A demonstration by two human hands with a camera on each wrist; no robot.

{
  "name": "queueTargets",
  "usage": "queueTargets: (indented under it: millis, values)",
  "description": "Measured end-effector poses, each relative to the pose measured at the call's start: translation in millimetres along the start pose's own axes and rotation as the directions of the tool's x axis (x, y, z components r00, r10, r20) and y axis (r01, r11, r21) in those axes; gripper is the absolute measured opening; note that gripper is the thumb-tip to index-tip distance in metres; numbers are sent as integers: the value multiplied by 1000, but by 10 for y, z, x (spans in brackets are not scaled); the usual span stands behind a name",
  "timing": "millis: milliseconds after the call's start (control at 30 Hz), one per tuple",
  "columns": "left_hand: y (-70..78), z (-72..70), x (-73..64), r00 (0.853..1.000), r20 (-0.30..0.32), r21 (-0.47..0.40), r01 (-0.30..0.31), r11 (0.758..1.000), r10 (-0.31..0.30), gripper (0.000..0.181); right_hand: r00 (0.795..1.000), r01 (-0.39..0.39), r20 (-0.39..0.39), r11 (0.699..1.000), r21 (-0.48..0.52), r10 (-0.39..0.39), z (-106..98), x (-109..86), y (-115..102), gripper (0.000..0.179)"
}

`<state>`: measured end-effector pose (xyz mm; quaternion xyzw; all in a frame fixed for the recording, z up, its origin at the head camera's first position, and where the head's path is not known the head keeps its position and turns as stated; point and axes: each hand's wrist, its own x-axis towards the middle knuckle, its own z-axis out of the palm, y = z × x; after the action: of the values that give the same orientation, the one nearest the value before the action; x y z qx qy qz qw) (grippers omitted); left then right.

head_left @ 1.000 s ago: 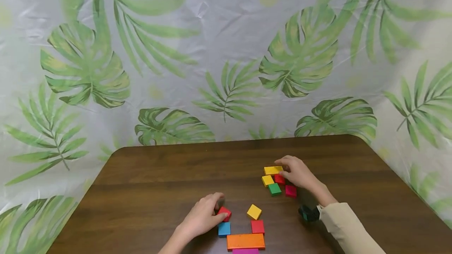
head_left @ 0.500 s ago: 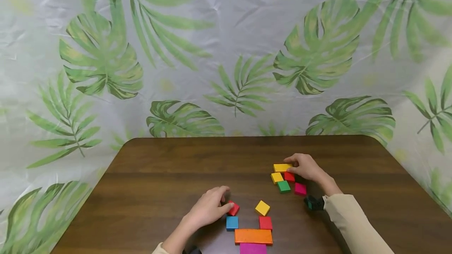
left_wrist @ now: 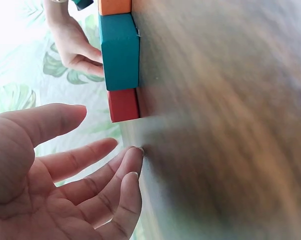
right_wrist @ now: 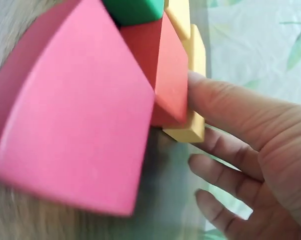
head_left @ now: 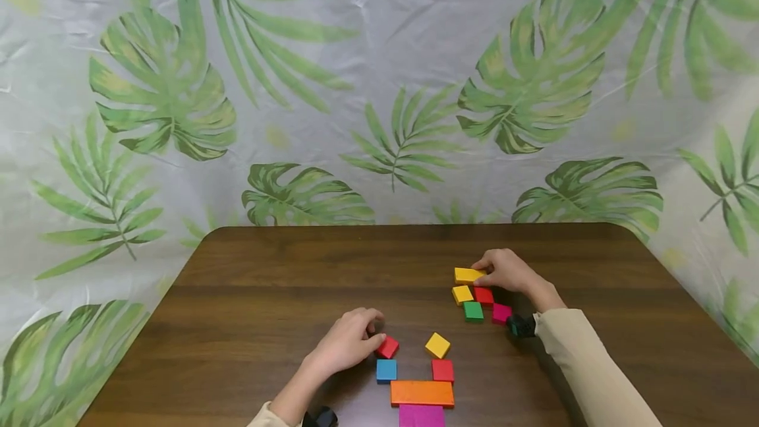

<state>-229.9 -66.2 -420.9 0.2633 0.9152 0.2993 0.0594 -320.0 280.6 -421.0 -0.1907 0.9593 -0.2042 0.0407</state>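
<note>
My right hand [head_left: 508, 272] pinches the right end of a long yellow block [head_left: 465, 275] between thumb and fingers. Below that block lie a small yellow block [head_left: 462, 294], a red block [head_left: 483, 296], a green block [head_left: 473, 311] and a pink block [head_left: 501, 313]. In the right wrist view the pink block [right_wrist: 85, 115] fills the near side, partly covering the cluster. Beside a tilted red block [head_left: 388, 347], my left hand [head_left: 346, 341] has loosely bent fingers and holds nothing. The left wrist view shows a gap between its thumb and the red block [left_wrist: 124, 106].
Near the front, a blue block [head_left: 387, 371] and another red block [head_left: 442, 370] stand above an orange bar [head_left: 422, 393], with a magenta block [head_left: 421, 415] below it. A tilted yellow block [head_left: 437, 345] lies above the right one. The brown table [head_left: 296, 262] backs onto a leaf-patterned curtain [head_left: 385, 38].
My left hand's thumb has eased off the tilted red block to its left side. My right hand has closed on the long yellow block, which is shifted slightly away from the blocks below it.
</note>
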Motion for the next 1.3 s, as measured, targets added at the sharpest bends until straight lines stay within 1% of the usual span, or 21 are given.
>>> queueTargets:
  millis: [100, 200, 300, 400, 533, 600, 667, 733, 800, 933, 1000, 1067, 1200, 1300]
  values:
    - [12, -11, 9, 1000, -8, -3, -6, 1000, 6, 30, 1000, 8, -27, 1000, -24, -9, -3, 23, -21, 33]
    - [-5, -10, 20, 1000, -16, -8, -9, 1000, 9, 30, 997, -6, -76, 999, -39, 3, 16, 28, -117, 33]
    - [-48, 2, 11, 1000, -2, -30, -8, 1000, 8, 29, 992, 0, -128, 998, -62, -8, 87, 3, -308, 33]
    - [-78, -27, -14, 1000, 18, -52, -4, 999, 5, 29, 984, 49, -166, 993, -103, -66, 163, -53, -578, 32]
    - [-112, -83, -52, 1000, 23, -85, 5, 996, -3, 29, 969, 148, -170, 975, -165, -176, 319, -105, -907, 30]
    - [-115, -87, -53, 1000, 24, -96, -3, 995, 6, 29, 969, 166, -155, 970, -177, -194, 396, -126, -1016, 29]
    - [-107, -75, -43, 999, 30, -106, -11, 994, 14, 29, 974, 163, -130, 972, -171, -187, 456, -146, -1091, 29]
    - [-99, -44, -46, 999, 32, -118, -16, 993, 20, 29, 982, 149, -96, 977, -152, -165, 508, -171, -1138, 30]
    - [-95, 3, -77, 999, 39, -146, -16, 989, 22, 29, 988, 139, -52, 984, -112, -146, 562, -215, -1157, 30]
    - [-168, 126, -207, 997, 80, -225, 9, 974, 9, 28, 990, 143, 28, 989, -41, -142, 713, -284, -1173, 29]
    - [-192, 146, -233, 995, 100, -251, 18, 968, 7, 28, 988, 149, 45, 989, -25, -148, 742, -288, -1173, 29]
    - [-199, 135, -219, 995, 103, -250, 19, 968, 8, 28, 987, 152, 49, 988, -24, -150, 726, -266, -1171, 29]
    - [-159, 75, -145, 998, 52, -201, -35, 979, 47, 29, 988, 154, 35, 987, -42, -152, 641, -206, -1148, 30]
    - [-114, 14, -70, 998, 17, -164, -59, 985, 62, 29, 989, 149, 19, 988, -49, -148, 550, -173, -1143, 32]
